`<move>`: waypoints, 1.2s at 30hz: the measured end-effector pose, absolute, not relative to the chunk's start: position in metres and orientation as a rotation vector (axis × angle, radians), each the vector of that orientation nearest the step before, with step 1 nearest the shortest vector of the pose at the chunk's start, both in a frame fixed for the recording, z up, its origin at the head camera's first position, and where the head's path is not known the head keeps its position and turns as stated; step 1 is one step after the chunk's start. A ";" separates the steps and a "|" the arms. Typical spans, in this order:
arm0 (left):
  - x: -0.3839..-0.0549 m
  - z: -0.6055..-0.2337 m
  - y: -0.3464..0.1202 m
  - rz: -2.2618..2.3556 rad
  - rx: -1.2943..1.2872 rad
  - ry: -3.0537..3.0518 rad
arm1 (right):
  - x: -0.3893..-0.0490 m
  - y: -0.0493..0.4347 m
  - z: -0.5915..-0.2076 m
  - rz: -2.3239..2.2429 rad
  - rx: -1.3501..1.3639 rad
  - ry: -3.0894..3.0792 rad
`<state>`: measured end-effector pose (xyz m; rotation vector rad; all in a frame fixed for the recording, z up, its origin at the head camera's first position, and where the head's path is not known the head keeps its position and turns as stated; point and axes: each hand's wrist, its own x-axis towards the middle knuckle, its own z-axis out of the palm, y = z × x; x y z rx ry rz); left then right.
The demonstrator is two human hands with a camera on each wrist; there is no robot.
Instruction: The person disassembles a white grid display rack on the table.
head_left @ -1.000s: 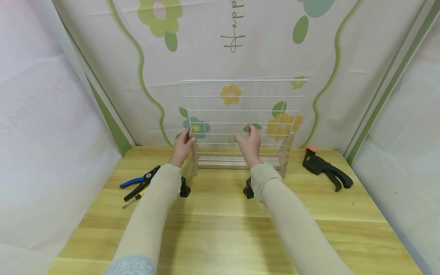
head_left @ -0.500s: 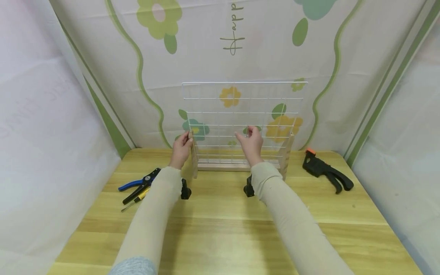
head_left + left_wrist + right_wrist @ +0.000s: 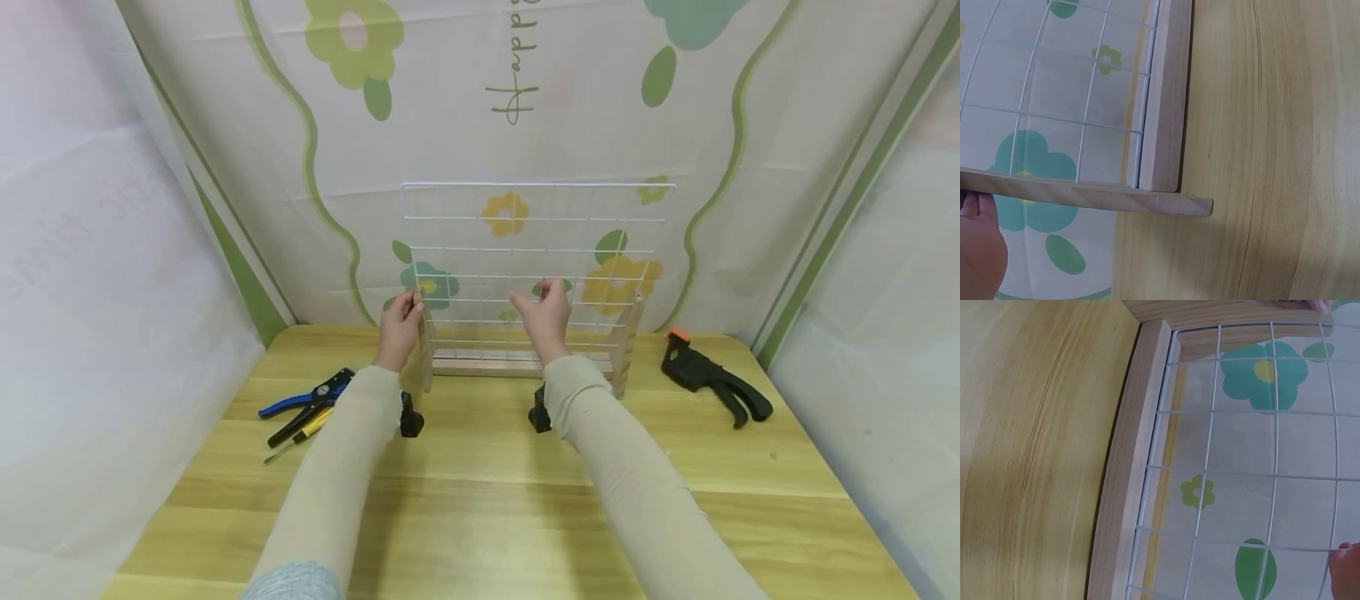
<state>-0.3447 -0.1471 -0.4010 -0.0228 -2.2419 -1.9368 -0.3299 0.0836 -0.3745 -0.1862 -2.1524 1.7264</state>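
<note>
A white wire grid panel (image 3: 517, 184) stands upright in a pale wooden frame. The frame has a left side piece (image 3: 426, 350), a right side piece (image 3: 622, 354) and a bottom rail (image 3: 487, 367). My left hand (image 3: 397, 329) pinches the upper end of the left side piece, thumb toward me; the left wrist view catches only part of that hand (image 3: 982, 250). Midway along the grid, my right hand (image 3: 546, 321) has its fingers curled at a wire, the thumb spread to the left. Its fingertips (image 3: 1344, 550) sit right at a wire crossing in the right wrist view.
To the left lie blue-and-black pliers (image 3: 322, 392) and a yellow-handled screwdriver (image 3: 311, 427), partly behind my sleeve. A black clamp (image 3: 712, 379) with an orange tip lies at the right. A flower-printed cloth (image 3: 585, 133) hangs behind the wooden table (image 3: 480, 517).
The head view has shifted slightly, so the whole scene sits a little lower. Both hands keep their places on the frame and grid.
</note>
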 end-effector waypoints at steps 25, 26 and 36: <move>-0.340 -0.403 -0.165 -2.003 -0.204 -2.296 | -0.330 0.084 -0.377 1.543 -0.180 -2.240; -0.340 -0.403 -0.166 -1.998 -0.200 -2.312 | -0.330 0.084 -0.377 1.535 -0.188 -2.245; -0.334 -0.402 -0.176 -1.948 -0.286 -2.428 | -0.329 0.082 -0.379 1.533 -0.246 -2.248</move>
